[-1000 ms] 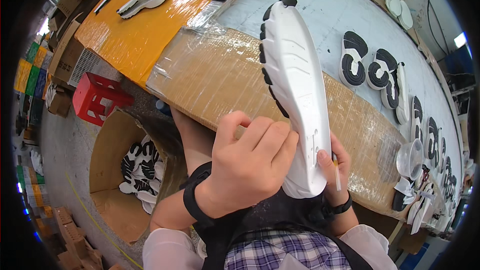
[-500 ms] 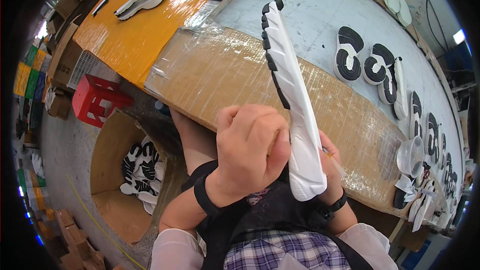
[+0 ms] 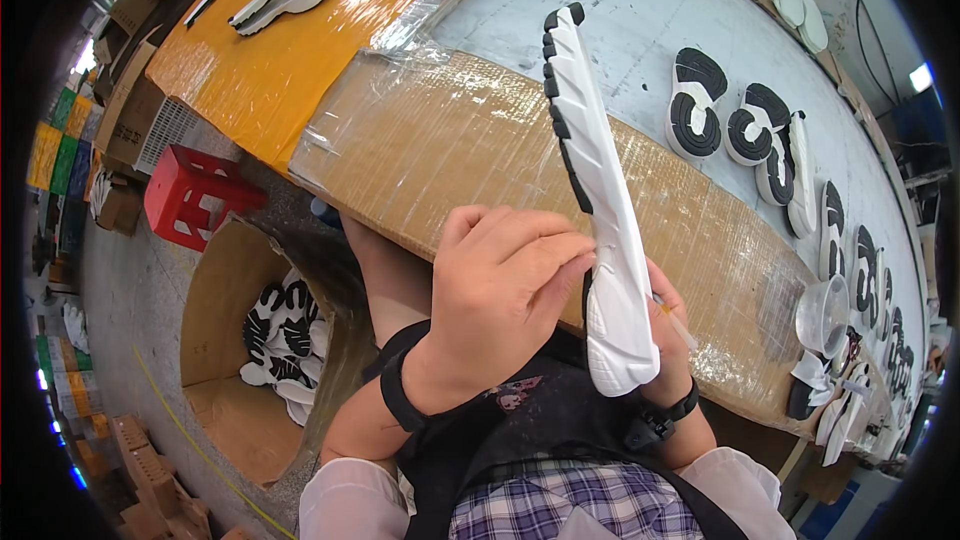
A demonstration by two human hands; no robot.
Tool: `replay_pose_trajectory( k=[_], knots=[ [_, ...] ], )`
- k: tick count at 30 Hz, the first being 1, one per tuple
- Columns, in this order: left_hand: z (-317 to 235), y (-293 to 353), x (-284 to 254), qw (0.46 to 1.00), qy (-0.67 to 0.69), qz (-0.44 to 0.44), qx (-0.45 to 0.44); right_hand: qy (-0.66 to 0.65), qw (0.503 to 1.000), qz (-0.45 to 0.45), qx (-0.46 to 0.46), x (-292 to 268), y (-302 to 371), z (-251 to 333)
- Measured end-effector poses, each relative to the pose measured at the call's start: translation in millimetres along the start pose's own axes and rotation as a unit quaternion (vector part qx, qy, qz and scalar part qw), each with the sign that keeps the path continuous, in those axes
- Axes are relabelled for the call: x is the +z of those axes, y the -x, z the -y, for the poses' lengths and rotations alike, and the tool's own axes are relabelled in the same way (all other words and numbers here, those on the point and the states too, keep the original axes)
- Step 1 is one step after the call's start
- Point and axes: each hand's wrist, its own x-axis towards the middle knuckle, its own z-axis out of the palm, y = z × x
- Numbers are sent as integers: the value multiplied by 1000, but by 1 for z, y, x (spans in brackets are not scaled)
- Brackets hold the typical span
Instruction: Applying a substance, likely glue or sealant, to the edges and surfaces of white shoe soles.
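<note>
Beneath my work lies the broad cardboard sheet [image 3: 430, 140], and above it I hold a long white shoe sole [image 3: 608, 185], turned nearly edge-on, its near end over my lap. My left hand [image 3: 510, 285] is curled, thumb and forefinger pressed together at the sole's side; whether they nip anything there, I can't quite tell. My right hand [image 3: 668, 345] closes on the near end from the far side, most of its fingers hidden, with a thin pale stick [image 3: 676, 326] beside them.
</note>
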Motion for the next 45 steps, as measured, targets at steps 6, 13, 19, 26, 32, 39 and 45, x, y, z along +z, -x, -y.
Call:
replay_pose_trajectory(
  k=[6,13,19,26,32,39,45],
  knots=[
    [-5,-1,-2,997,-59,10,44,69,997,-9,-39,-2,5,6],
    [-16,-1,-4,979,-166,33,113,176,982,-33,-59,-1,13,16],
    [-12,-8,2,982,-131,52,123,86,995,-34,-27,-7,15,14],
    [-1,16,4,992,85,-6,-91,-103,993,-40,48,-25,11,10],
    [8,37,3,943,192,119,-243,-12,999,-33,8,-27,8,13],
    [-10,31,42,719,587,-8,-372,273,945,35,-174,-20,18,28],
    [15,54,59,584,682,7,-440,449,838,150,-272,-11,16,33]
  ],
)
